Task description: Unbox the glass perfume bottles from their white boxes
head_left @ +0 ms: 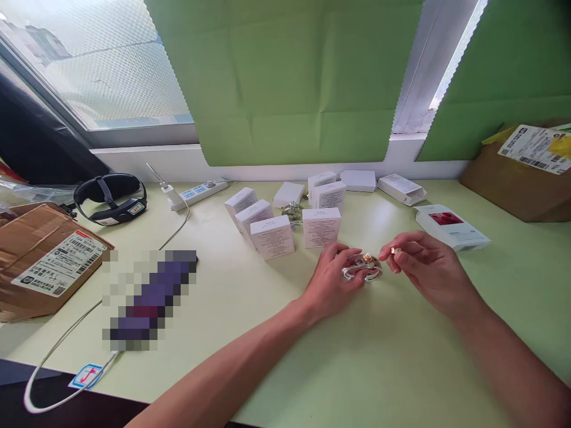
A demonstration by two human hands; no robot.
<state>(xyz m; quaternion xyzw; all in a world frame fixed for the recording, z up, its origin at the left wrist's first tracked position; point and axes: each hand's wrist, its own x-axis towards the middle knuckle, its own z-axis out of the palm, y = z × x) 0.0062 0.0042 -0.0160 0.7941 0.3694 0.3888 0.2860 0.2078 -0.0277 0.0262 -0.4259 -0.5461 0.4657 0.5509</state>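
Observation:
My left hand (332,279) is closed around a clear, rounded glass bottle (362,272), its fingers over the far and left sides. A small gold-coloured neck with a pale centre stands out at the bottle's top, so it looks like a perfume bottle. Just to the right, my right hand (430,270) pinches a small copper-gold cap (395,251) between thumb and fingers. A short gap separates that cap from the bottle. Beyond the left hand, white printed boxes (321,227) stand upright, and another shiny clear object (293,214) sits partly hidden between them.
An open white box (404,189) and a box with a red picture (452,227) lie at back right. Cardboard cartons (49,261) (517,178) flank the table. On the left are a black headset (111,199), a power strip (198,195), a cable and a blurred phone (154,297).

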